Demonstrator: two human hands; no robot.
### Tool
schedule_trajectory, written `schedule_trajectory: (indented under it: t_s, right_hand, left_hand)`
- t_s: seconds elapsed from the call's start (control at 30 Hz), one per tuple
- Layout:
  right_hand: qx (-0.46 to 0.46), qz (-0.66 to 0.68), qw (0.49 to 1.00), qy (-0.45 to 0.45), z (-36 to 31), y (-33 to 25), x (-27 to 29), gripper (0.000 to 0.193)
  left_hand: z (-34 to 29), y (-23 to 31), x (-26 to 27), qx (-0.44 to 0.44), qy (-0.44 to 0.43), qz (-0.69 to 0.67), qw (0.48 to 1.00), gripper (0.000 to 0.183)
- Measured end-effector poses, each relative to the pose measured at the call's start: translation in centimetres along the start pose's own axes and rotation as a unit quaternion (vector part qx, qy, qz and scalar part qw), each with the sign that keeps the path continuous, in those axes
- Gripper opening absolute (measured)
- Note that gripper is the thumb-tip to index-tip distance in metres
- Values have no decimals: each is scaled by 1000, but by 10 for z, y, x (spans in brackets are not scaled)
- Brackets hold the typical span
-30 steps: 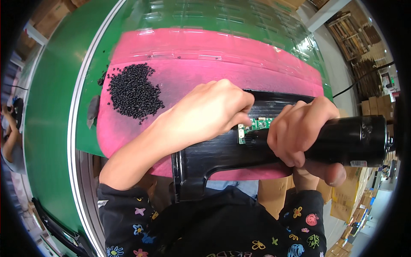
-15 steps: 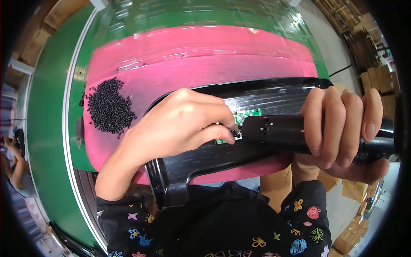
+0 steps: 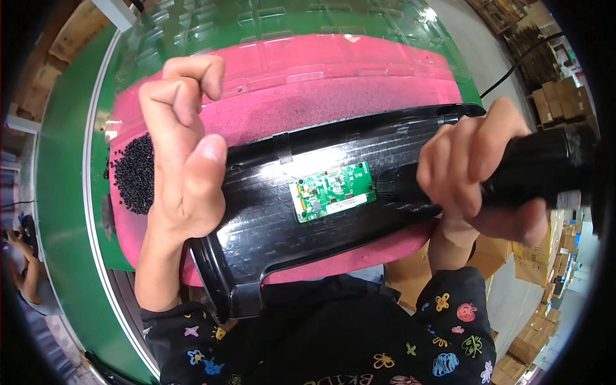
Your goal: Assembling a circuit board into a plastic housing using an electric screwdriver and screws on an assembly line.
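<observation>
With the right hand (image 3: 471, 168) wrapped around a black cylindrical tool (image 3: 538, 159) and the left hand (image 3: 186, 151) loosely curled, contents unclear, the rectangular green circuit board (image 3: 336, 191) lies between them on a glossy black plastic panel (image 3: 269, 237) over a pink mat (image 3: 289, 109).

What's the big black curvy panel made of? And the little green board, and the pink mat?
Black panel: probably glossy hard plastic; it shows bright reflections and moulded-looking edges. Green board: likely stiff, smooth circuit-board laminate; tiny electronic parts sit on it. Pink mat: maybe foam or rubber; it looks dull and smudged, but I can't be sure.
</observation>
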State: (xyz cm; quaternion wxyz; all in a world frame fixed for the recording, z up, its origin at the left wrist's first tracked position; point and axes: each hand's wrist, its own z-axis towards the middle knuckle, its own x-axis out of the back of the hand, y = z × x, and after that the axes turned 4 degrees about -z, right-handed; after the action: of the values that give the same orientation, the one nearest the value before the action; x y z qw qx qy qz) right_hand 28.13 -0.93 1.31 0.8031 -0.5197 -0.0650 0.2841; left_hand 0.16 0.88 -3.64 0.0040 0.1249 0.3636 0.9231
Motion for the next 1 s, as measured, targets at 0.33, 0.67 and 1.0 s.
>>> schedule_trajectory:
  t_s: [0.33, 0.67, 1.0]
  right_hand:
    - [-4, -19, 996, -91, 9, 5, -10, 60]
    - [-34, 1, 999, 19, 12, 5, -6, 59]
    - [-22, 201, 901, 383, -22, 8, 56, 15]
  left_hand:
    - [5, 7, 2, 93, -65, 153, 982, 16]
    - [8, 16, 1, 195, -244, 216, 925, 20]
    - [32, 13, -10, 187, -311, 208, 908, 25]
